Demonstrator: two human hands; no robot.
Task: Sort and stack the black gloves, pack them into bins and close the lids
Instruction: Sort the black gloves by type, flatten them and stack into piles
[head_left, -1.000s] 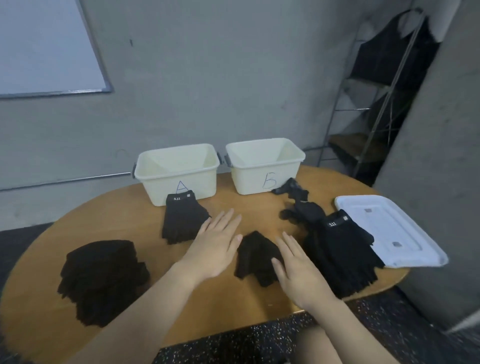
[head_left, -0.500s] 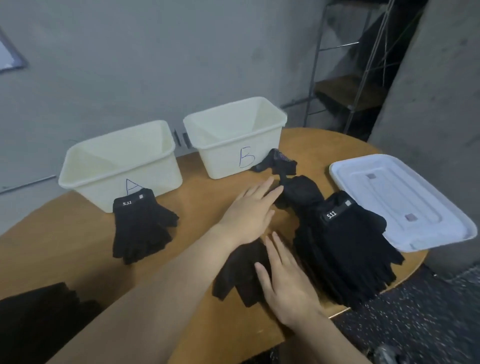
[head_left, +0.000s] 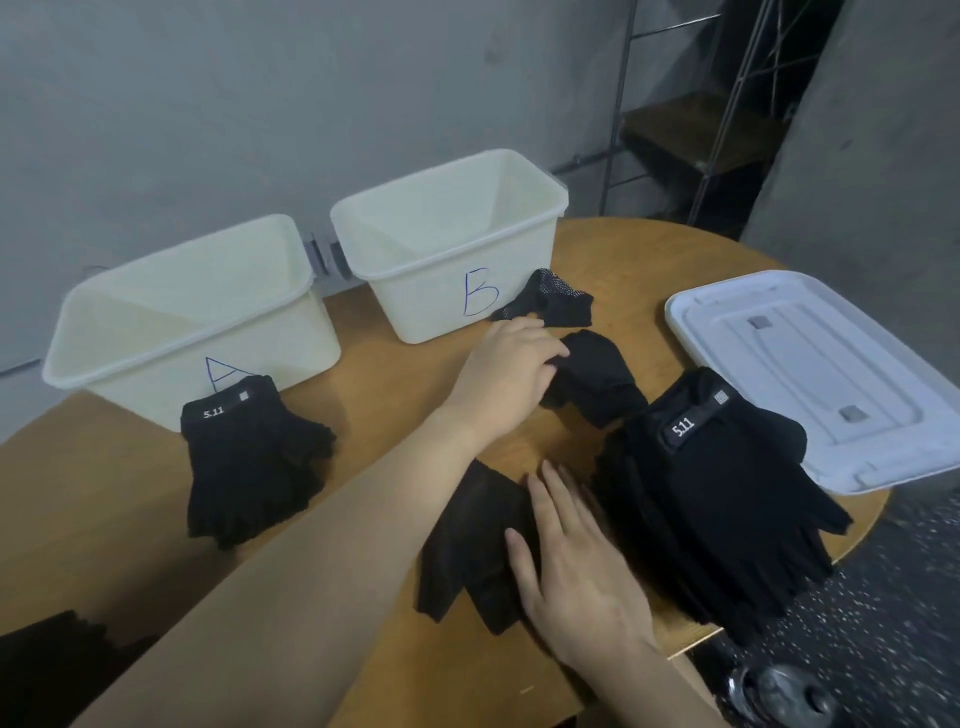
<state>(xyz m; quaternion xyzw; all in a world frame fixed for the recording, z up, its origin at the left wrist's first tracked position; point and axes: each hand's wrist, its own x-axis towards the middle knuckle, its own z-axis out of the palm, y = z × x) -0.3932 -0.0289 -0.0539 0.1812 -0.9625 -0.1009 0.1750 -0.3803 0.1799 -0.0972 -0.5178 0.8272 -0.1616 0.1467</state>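
Reaching across with the left hand (head_left: 511, 371), fingers (head_left: 550, 353) curled onto the near edge of a crumpled black glove (head_left: 597, 376) lying on the desk (head_left: 395, 410) just in front of bin B (head_left: 452, 249). Looks like a pinch, though the actual contact is partly hidden. Right hand (head_left: 576, 566) lies flat, fingers straight, pressing down on the small flat stack of gloves (head_left: 467, 540) at the near desk edge.

Judgement: step in hand is pulling the loose glove onto a stack.
- Grab it by the cuff, not a fingertip, so it hangs straight and lays flat.
- Keep the right hand pinning the stack so it doesn't slide off the edge.
- Check the type first: another loose dotted glove (head_left: 545, 299) touches bin B's wall, and the big 5.11 pile (head_left: 717, 488) sits just beside, overhanging the desk. Don't drag either along.
- Smaller 5.11 stack (head_left: 249, 457) sits against bin A (head_left: 182, 312).

Both bins look empty, lid (head_left: 810, 374) lies off to the right. Packing not yet started.
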